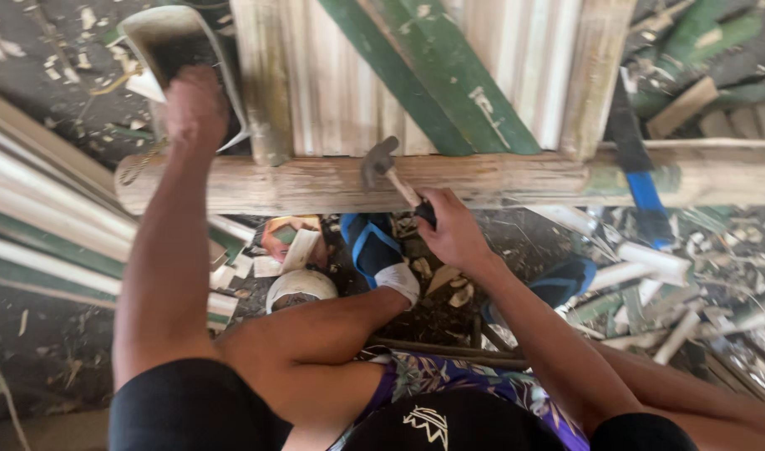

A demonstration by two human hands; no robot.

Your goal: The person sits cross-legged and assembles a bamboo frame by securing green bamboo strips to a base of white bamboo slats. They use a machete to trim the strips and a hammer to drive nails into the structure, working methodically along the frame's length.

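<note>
Two hands, right (453, 230) gripping hammer (391, 171), head pointing up-left

Dark dirt floor (32, 351) — strewn wood shavings (716, 276), daylight

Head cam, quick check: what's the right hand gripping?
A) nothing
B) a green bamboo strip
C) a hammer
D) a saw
C: the right hand is closed around the handle of a hammer, whose metal head sits against the horizontal bamboo pole.
</note>
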